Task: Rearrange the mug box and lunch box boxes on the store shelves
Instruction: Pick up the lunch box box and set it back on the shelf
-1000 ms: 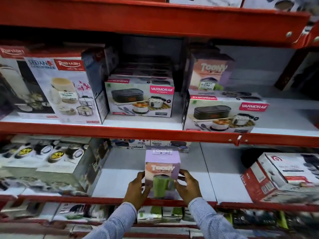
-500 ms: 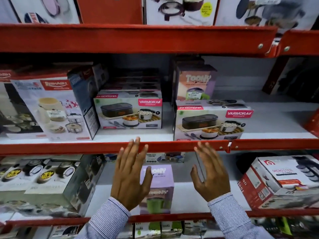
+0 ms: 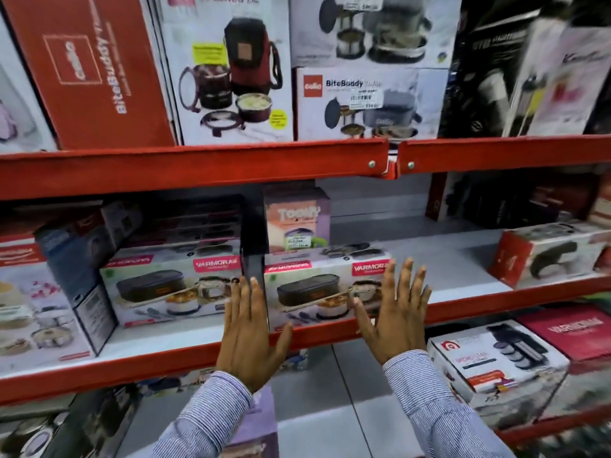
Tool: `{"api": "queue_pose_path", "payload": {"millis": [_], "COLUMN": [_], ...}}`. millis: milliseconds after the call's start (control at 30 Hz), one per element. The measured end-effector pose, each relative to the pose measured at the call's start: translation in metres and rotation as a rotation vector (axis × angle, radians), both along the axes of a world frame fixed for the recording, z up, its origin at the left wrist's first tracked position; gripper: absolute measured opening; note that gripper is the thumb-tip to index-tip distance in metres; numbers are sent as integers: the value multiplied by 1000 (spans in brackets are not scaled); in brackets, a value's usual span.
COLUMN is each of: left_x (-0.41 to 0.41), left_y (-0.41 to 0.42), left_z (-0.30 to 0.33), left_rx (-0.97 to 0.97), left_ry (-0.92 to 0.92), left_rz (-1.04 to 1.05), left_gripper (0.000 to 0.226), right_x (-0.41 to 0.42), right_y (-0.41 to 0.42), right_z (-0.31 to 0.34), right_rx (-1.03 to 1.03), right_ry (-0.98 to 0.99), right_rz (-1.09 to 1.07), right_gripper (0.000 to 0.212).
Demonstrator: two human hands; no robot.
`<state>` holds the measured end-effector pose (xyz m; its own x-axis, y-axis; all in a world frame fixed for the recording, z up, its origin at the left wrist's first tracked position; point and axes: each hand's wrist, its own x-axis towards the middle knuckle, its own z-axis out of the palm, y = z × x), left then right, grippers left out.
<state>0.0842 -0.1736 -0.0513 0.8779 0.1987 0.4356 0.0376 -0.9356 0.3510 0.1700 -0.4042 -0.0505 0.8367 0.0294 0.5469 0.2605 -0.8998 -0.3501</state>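
Two white Varmora lunch boxes stand side by side on the middle shelf: the left lunch box (image 3: 172, 285) and the right lunch box (image 3: 317, 285). A purple Toony mug box (image 3: 297, 223) stands behind the right one. Another purple mug box (image 3: 261, 424) sits on the lower shelf, mostly hidden by my left sleeve. My left hand (image 3: 249, 332) is raised with fingers spread at the right lunch box's left edge. My right hand (image 3: 395, 314) is raised, fingers spread, at its right edge. Neither hand holds anything.
Red shelf rails (image 3: 198, 170) cross the view. BiteBuddy boxes (image 3: 367, 104) fill the top shelf. A tall white and blue box (image 3: 49, 305) stands left on the middle shelf and a red-sided box (image 3: 545, 256) at its right. More boxes (image 3: 496, 361) sit lower right.
Both hands let go of the purple mug box on the lower shelf and rose, fingers spread, up to the right lunch box on the middle shelf. The view tilted upward.
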Motion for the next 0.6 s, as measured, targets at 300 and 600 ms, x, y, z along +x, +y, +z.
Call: {"api": "queue_pose_path", "payload": {"millis": [300, 600], "left_x": [-8, -44], "left_y": [-17, 29], "left_z": [35, 76], "left_rx": [-532, -529], "left_ry": [-176, -444], "left_rz": [12, 76], "left_gripper": [54, 53], "right_x": [1, -36], "right_y": [-8, 20], "right_z": [30, 84], "right_rx": [793, 836], "right_ry": [234, 5], "right_rz": [239, 427], "right_gripper": [35, 44]}}
